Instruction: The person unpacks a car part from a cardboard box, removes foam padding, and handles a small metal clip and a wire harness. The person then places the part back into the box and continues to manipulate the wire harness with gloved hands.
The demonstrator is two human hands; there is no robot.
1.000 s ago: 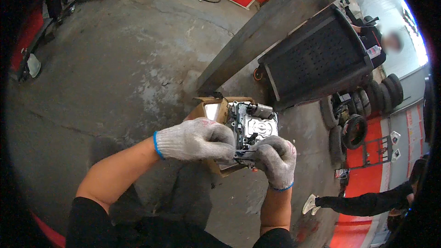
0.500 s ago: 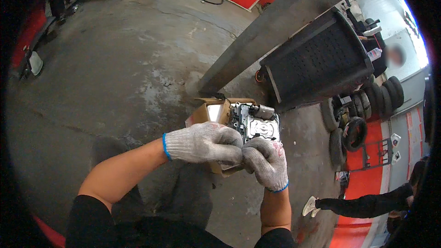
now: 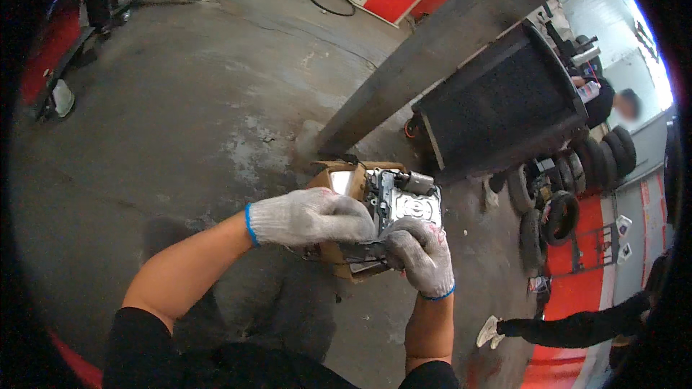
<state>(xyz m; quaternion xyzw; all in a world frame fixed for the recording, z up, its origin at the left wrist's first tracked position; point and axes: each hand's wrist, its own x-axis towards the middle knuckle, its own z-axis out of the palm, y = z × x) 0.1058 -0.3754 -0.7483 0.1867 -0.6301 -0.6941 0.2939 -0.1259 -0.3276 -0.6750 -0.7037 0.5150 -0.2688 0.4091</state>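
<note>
My left hand (image 3: 313, 217) and my right hand (image 3: 424, 256), both in pale knit gloves with blue cuffs, meet fingertip to fingertip. Both are closed in a pinch, and a small dark piece shows between them, too small to name. Just beyond the fingers is a silver machined metal unit (image 3: 417, 207) with a cylinder (image 3: 417, 183) on its far side; it looks like a transmission valve body. It sits at an open cardboard box (image 3: 349, 180), whose near side is partly hidden by my hands. A thin dark strand, perhaps a wire, runs below my fingers.
A steel post (image 3: 404, 72) rises just beyond the box. Right of it stands a large black cart (image 3: 504, 101), with a person behind it. Stacked tyres (image 3: 559, 216) line the right side, and another person's legs (image 3: 569, 328) show at lower right.
My left hand has shifted slightly left, opening a little gap between the fingertips where the dark piece shows. The thin strand below has come into sight. The whole view has shifted slightly.
</note>
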